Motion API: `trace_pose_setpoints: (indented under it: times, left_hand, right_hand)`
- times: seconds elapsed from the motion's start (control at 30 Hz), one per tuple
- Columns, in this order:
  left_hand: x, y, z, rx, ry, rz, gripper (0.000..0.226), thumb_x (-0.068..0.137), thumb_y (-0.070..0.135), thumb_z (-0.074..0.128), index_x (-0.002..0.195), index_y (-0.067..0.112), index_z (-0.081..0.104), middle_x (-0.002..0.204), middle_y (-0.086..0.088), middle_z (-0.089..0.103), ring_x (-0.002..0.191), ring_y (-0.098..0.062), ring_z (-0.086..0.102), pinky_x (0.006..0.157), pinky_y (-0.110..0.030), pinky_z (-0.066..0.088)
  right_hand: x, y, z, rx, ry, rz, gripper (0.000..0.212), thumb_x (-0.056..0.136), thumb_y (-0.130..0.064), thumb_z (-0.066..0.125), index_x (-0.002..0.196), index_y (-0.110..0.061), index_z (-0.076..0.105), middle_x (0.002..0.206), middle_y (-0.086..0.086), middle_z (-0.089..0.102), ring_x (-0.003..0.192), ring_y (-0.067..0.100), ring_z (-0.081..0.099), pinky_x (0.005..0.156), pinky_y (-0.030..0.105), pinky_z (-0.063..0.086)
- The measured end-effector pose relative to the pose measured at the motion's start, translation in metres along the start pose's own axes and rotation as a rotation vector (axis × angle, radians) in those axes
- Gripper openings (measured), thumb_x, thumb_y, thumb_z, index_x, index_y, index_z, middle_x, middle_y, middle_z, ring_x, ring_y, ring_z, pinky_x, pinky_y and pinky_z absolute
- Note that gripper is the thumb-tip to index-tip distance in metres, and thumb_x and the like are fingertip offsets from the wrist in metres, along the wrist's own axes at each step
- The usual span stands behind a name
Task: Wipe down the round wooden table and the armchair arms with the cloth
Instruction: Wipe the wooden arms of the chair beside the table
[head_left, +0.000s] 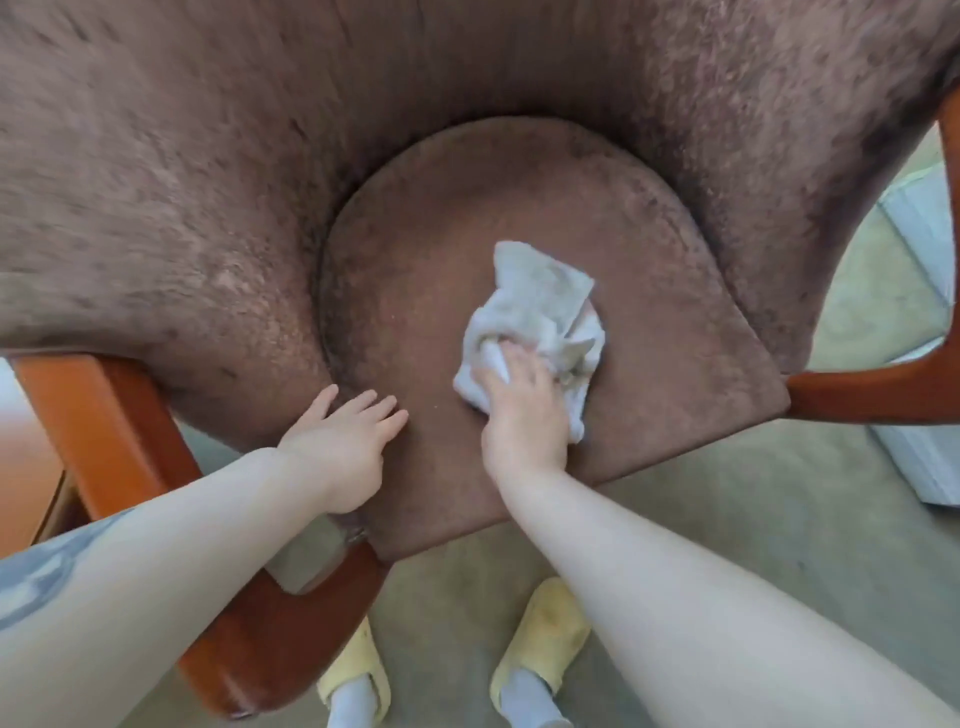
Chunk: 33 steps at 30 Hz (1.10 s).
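Cloth (530, 322), pale and crumpled, lies on the brown seat cushion (441, 249) of the armchair, pressed down under the right hand (519, 410), whose fingers seem to curl into its folds, though blur makes that unsure. The left hand (343, 441) rests flat, fingers spread, at the cushion's left edge. She is wiping the seat; the wooden arms (104, 441) come next, calling for a reach sideways with the cloth.
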<state>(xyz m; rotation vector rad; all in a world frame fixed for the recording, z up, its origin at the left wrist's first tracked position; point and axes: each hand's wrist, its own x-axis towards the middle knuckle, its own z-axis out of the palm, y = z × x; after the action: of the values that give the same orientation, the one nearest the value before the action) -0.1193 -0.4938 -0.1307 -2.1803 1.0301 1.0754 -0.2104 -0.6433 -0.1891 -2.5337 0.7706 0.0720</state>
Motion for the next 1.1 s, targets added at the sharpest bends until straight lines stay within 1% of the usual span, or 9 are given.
trace_pose_setpoints:
  times: [0.13,0.2,0.37,0.47,0.7,0.8,0.87,0.93,1.1]
  left_hand:
    - [-0.012,-0.012,-0.025,0.412,-0.122,0.096,0.051,0.099,0.026,0.026,0.15,0.022,0.022,0.159,0.007,0.016,0.148,-0.017,0.003,0.118,-0.049,-0.003]
    - [-0.026,-0.023,-0.04,0.589,-0.205,0.117,0.052,0.099,0.026,0.025,0.151,0.022,0.022,0.159,0.004,0.018,0.148,-0.019,0.008,0.118,-0.048,0.001]
    - [-0.061,-0.066,-0.073,0.71,0.115,0.096,0.051,0.099,0.037,0.021,0.148,0.026,0.026,0.155,0.002,0.029,0.143,-0.02,0.023,0.117,-0.047,0.006]
    - [-0.077,-0.091,-0.08,0.682,0.339,0.099,0.044,0.097,0.043,0.02,0.128,0.034,0.049,0.14,0.009,0.047,0.133,-0.016,0.038,0.112,-0.042,0.019]
    - [-0.092,-0.1,-0.07,0.532,0.653,0.226,0.05,0.096,0.035,0.018,0.096,0.029,0.067,0.103,0.008,0.066,0.104,-0.018,0.056,0.095,-0.038,0.034]
    - [-0.092,-0.098,-0.064,0.41,0.685,0.243,0.047,0.096,0.032,0.02,0.096,0.028,0.067,0.102,0.007,0.065,0.103,-0.018,0.055,0.096,-0.037,0.034]
    - [-0.093,-0.1,-0.057,0.369,0.751,0.291,0.053,0.094,0.028,0.014,0.094,0.027,0.067,0.101,0.008,0.066,0.103,-0.018,0.055,0.097,-0.037,0.032]
    - [-0.099,-0.102,-0.047,0.305,0.808,0.326,0.058,0.092,0.026,0.013,0.091,0.026,0.071,0.099,0.008,0.069,0.105,-0.018,0.056,0.101,-0.036,0.027]
    - [-0.116,-0.109,-0.026,0.211,0.934,0.33,0.052,0.095,0.027,0.026,0.078,0.018,0.075,0.089,0.001,0.072,0.104,-0.023,0.06,0.114,-0.033,0.011]
  right_hand:
    - [-0.092,0.004,0.006,-0.065,-0.517,-0.66,0.054,0.086,-0.001,0.053,0.132,-0.028,0.052,0.151,-0.003,0.035,0.137,0.024,0.033,0.093,0.038,0.045]
    - [-0.085,0.027,-0.019,-0.092,-0.601,-0.756,0.054,0.083,0.0,0.052,0.122,-0.037,0.058,0.149,-0.012,0.037,0.134,0.019,0.037,0.076,0.029,0.044]
    - [-0.032,-0.024,-0.025,0.201,0.186,-0.065,0.068,0.075,0.009,0.049,0.121,-0.039,0.062,0.144,-0.01,0.046,0.128,0.016,0.042,0.083,0.029,0.046]
    - [-0.047,-0.086,0.027,0.152,0.079,0.047,0.067,0.082,0.002,0.047,0.136,-0.036,0.048,0.153,-0.009,0.031,0.135,0.02,0.033,0.1,0.038,0.04]
    - [-0.115,-0.026,0.008,-0.453,-0.426,-0.819,0.043,0.072,-0.017,0.073,0.113,-0.031,0.068,0.13,-0.007,0.06,0.117,0.02,0.059,0.087,0.033,0.054]
    - [-0.084,-0.014,-0.028,-0.251,-0.114,-0.472,0.052,0.058,0.001,0.076,0.101,-0.03,0.073,0.12,-0.006,0.066,0.105,0.019,0.065,0.062,0.029,0.056]
    - [-0.049,-0.045,-0.027,0.039,0.161,0.037,0.064,0.072,0.009,0.057,0.117,-0.035,0.064,0.141,-0.011,0.05,0.122,0.015,0.05,0.07,0.031,0.049]
    - [-0.018,-0.09,-0.004,0.164,0.226,0.306,0.072,0.079,0.007,0.045,0.132,-0.041,0.048,0.152,-0.015,0.032,0.13,0.015,0.041,0.083,0.034,0.044]
    - [-0.047,-0.117,0.053,-0.181,-0.112,-0.135,0.054,0.09,-0.004,0.043,0.14,-0.024,0.043,0.153,-0.003,0.028,0.139,0.022,0.027,0.101,0.042,0.042]
